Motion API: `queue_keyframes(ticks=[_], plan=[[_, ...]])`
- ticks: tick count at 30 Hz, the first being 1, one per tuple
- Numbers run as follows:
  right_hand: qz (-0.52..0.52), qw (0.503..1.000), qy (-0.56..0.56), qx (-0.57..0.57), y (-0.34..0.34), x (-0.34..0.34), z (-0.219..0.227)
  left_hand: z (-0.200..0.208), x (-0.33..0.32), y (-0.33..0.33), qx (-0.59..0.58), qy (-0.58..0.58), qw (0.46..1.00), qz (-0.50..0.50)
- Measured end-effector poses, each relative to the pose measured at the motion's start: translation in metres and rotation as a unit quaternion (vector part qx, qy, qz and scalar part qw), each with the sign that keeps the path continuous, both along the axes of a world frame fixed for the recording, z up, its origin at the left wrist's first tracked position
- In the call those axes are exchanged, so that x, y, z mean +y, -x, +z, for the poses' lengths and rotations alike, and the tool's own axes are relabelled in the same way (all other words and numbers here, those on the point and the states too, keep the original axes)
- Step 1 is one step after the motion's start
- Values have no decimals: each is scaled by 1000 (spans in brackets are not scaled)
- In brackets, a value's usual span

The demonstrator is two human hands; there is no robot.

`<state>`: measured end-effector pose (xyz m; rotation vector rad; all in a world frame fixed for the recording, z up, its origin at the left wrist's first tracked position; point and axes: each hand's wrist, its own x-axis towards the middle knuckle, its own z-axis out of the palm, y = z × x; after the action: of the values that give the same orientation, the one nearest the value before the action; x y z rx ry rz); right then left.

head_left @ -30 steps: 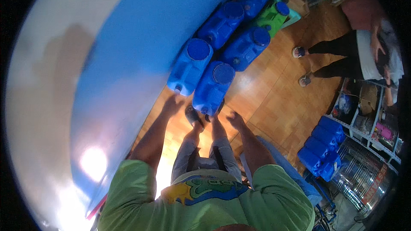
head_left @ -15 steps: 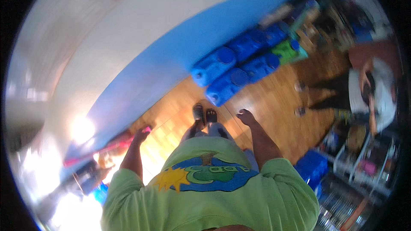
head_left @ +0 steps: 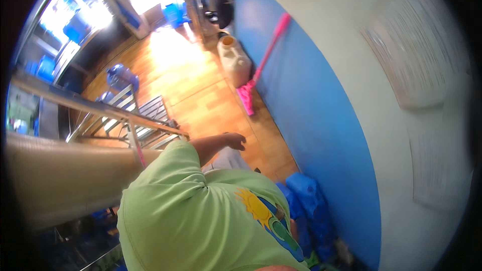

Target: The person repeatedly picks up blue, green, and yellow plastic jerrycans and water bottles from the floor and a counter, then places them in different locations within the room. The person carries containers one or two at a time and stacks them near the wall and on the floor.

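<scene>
Hand: one hand (head_left: 235, 141) hangs empty over the floor (head_left: 201, 95), fingers loosely curled; which hand, cannot tell.
Nearby: blue jugs (head_left: 314, 206) by wall.
Advice: turn steadily, avoiding the mop (head_left: 261, 70).

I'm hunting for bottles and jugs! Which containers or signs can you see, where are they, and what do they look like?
Cream jug: on the wooden floor by the blue wall, squarish, orange cap.
Blue containers: low by the wall beside the green shirt, chunky, bright blue.
Blue water bottle: far left, beyond the metal rack, rounded.
Pale panel: upper wall, rectangular, too blurred to tell more.
</scene>
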<state>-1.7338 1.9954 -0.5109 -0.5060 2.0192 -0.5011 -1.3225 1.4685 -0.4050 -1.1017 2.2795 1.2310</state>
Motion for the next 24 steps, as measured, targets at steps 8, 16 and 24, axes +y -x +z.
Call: queue_keyframes(ticks=[8,16,24], plan=[[198,969,-104,108,-61,-294,59,-62,-71,-320,-188,10,937,294],[296,953,58,27,-224,-625,74,-21,-183,-446,-135,-22,922,361],[517,846,-48,118,-298,-856,44,-13,-329,-503,-5,87,872,481]])
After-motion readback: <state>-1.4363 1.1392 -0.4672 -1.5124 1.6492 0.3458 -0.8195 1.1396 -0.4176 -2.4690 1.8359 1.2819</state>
